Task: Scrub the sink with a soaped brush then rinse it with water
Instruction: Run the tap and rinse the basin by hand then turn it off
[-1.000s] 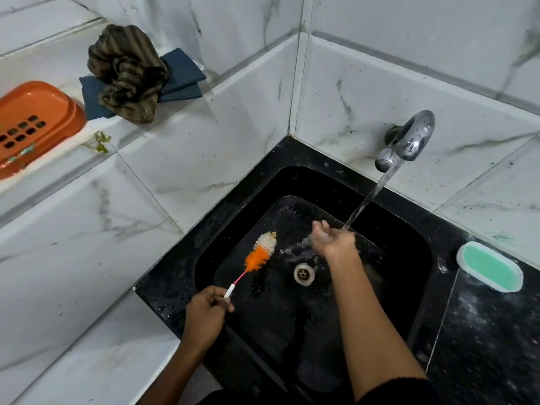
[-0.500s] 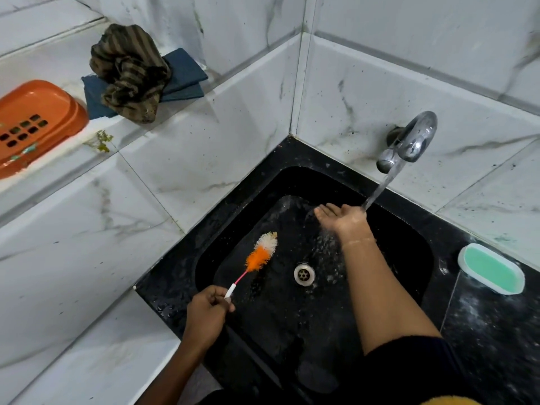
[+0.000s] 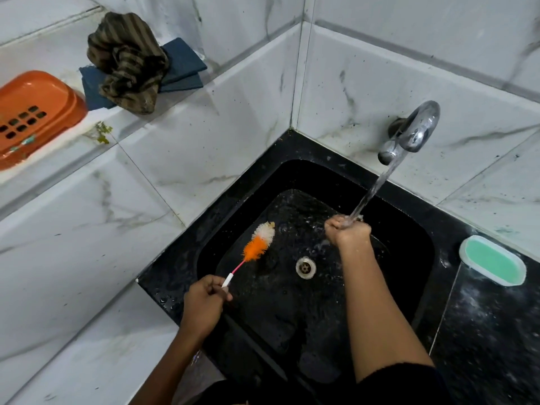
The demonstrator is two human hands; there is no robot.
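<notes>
Head view: black sink [image 3: 415, 244] in a white marble-tiled corner. Left hand [image 3: 201, 305] pinches the brush [image 3: 258, 244] over the basin; right hand [image 3: 347, 232], fingers curled, empty, under tap [image 3: 415, 133] water [image 3: 371, 194].

Cut off by the frame's left edge: orange slotted plastic soap tray [image 3: 35, 112]. Hidden under the striped brown rag [image 3: 127, 62]: much of the folded blue cloths [image 3: 182, 68].

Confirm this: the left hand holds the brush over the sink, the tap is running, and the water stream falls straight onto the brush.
Wrong on one point. In the head view the stream lands on the right hand, not the brush. The left hand does hold the brush over the sink, and the tap is running.
</notes>
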